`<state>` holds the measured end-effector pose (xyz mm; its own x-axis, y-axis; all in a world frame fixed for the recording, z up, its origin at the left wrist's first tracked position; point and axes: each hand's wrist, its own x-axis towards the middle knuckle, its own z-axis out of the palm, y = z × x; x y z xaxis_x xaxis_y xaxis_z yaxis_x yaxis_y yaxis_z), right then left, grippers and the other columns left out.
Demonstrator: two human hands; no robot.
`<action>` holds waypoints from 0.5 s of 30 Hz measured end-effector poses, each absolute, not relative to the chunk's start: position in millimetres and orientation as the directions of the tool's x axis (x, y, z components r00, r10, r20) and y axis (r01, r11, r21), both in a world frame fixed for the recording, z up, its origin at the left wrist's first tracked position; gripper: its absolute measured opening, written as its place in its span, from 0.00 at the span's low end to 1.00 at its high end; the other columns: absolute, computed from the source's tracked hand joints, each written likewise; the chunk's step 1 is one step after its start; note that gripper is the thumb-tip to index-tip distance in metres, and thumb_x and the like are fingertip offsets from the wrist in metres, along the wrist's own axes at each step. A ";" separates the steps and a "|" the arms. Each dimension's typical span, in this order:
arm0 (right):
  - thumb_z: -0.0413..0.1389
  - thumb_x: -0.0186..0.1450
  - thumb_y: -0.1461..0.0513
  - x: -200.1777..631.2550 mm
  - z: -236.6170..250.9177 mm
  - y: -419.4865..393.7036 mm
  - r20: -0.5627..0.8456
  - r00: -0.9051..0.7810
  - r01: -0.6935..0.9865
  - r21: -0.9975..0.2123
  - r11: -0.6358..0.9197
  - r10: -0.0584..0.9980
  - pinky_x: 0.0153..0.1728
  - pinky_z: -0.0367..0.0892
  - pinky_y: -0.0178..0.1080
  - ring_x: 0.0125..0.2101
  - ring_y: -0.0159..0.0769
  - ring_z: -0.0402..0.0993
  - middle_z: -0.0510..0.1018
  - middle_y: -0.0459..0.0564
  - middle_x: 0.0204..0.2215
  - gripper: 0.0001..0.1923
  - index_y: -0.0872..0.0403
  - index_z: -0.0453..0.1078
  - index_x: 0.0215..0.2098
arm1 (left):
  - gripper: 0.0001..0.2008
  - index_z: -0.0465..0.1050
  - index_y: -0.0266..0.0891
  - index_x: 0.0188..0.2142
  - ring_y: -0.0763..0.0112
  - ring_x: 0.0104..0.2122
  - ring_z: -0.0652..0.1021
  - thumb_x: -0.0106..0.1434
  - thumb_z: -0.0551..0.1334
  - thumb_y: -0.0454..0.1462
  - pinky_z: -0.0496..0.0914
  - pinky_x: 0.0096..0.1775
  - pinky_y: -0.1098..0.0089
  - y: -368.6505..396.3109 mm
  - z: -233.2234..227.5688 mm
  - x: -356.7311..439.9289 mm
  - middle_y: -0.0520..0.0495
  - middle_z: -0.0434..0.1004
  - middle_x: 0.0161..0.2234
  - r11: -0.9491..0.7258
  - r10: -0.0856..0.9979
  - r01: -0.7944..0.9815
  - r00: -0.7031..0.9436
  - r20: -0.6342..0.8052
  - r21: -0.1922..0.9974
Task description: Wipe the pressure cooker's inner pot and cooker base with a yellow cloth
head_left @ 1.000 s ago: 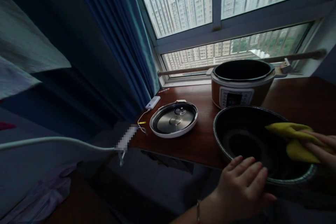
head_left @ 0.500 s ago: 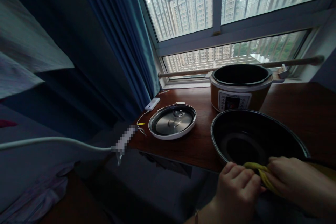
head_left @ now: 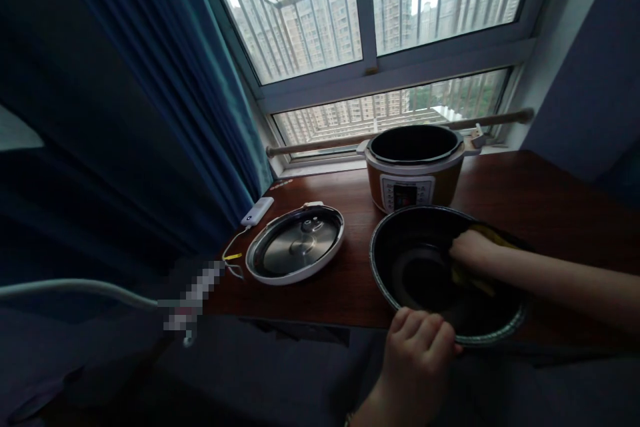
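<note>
A wide dark inner pot [head_left: 425,273] rests tilted at the front of the table, before the cooker. My left hand [head_left: 420,347] is closed over its near rim, fingers curled on the edge. Inside the pot, my right hand [head_left: 473,250] presses a yellow-green cloth [head_left: 475,280] against the inner wall on the right. Part of the cloth is hidden beneath the hand and wrist. Behind the pot stands an electric pressure cooker [head_left: 415,173] with a brown body, white trim and a control panel, its top uncovered.
To the left lies a round lid [head_left: 300,247], its metal inner side up. A white power bank [head_left: 257,211] with a cable sits by the curtain [head_left: 200,80]. The brown table [head_left: 500,193] runs up to the window, and a white hose [head_left: 100,285] crosses at left.
My right hand has moved with the cloth from the near rim into the pot's right inner side. My left hand still grips the rim. The view has turned to the right.
</note>
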<state>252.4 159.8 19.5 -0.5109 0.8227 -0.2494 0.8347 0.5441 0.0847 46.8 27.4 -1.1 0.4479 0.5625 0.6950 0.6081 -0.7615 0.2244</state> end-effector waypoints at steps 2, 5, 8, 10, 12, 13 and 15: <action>0.52 0.56 0.71 250.0 26.7 180.8 -0.205 -0.586 0.756 0.211 0.620 0.784 0.26 0.62 0.35 0.27 0.39 0.74 0.76 0.58 0.25 0.08 0.60 0.72 0.24 | 0.11 0.66 0.39 0.32 0.72 0.30 0.72 0.65 0.50 0.39 0.61 0.35 0.66 28.1 1.0 45.8 0.51 0.75 0.29 -0.768 0.582 0.580 0.457 0.672 0.271; 0.47 0.60 0.73 240.7 37.3 207.0 -0.101 -0.782 0.561 0.317 0.765 0.616 0.27 0.60 0.34 0.31 0.37 0.72 0.75 0.59 0.33 0.12 0.61 0.71 0.32 | 0.08 0.66 0.39 0.33 0.73 0.31 0.72 0.64 0.51 0.38 0.60 0.36 0.66 27.8 4.4 42.9 0.52 0.75 0.30 -0.775 0.606 0.550 0.508 0.612 0.311; 0.44 0.62 0.73 229.4 43.3 223.8 -0.044 -0.906 0.383 0.342 0.858 0.421 0.27 0.58 0.33 0.31 0.34 0.70 0.74 0.57 0.36 0.13 0.61 0.70 0.36 | 0.06 0.66 0.39 0.33 0.74 0.32 0.72 0.63 0.53 0.38 0.60 0.37 0.66 27.6 6.6 40.1 0.53 0.75 0.30 -0.785 0.602 0.544 0.557 0.572 0.296; 0.44 0.62 0.73 223.6 43.8 229.2 -0.039 -0.928 0.336 0.345 0.876 0.371 0.26 0.57 0.33 0.29 0.33 0.70 0.73 0.56 0.36 0.14 0.60 0.69 0.37 | 0.06 0.65 0.40 0.33 0.75 0.32 0.72 0.62 0.53 0.39 0.60 0.38 0.67 27.7 7.0 39.3 0.53 0.75 0.30 -0.780 0.607 0.558 0.566 0.558 0.282; 0.44 0.62 0.73 221.6 40.1 230.3 -0.038 -0.910 0.381 0.319 0.868 0.413 0.24 0.56 0.33 0.26 0.31 0.69 0.74 0.56 0.36 0.14 0.59 0.70 0.37 | 0.07 0.66 0.40 0.32 0.75 0.32 0.73 0.62 0.54 0.40 0.60 0.38 0.67 27.6 6.5 39.4 0.53 0.75 0.30 -0.774 0.610 0.578 0.568 0.553 0.260; 0.44 0.61 0.73 222.6 36.4 229.3 -0.053 -0.880 0.438 0.293 0.850 0.472 0.24 0.56 0.33 0.24 0.31 0.69 0.75 0.56 0.34 0.14 0.59 0.70 0.36 | 0.07 0.66 0.40 0.32 0.75 0.32 0.73 0.62 0.54 0.40 0.60 0.38 0.67 27.5 5.9 39.8 0.54 0.75 0.30 -0.771 0.609 0.588 0.568 0.553 0.245; 0.48 0.58 0.74 228.9 25.2 223.9 -0.088 -0.778 0.599 0.193 0.777 0.622 0.22 0.56 0.33 0.21 0.32 0.69 0.76 0.55 0.27 0.12 0.60 0.71 0.27 | 0.07 0.65 0.40 0.31 0.75 0.31 0.73 0.62 0.55 0.41 0.60 0.37 0.67 27.2 4.1 40.9 0.54 0.75 0.29 -0.767 0.604 0.604 0.567 0.560 0.215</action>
<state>228.9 223.9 25.2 -0.7784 0.6216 -0.0883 0.5988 0.7773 0.1931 40.9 27.2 4.1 0.5671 0.6036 0.5603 0.6043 -0.7672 0.2149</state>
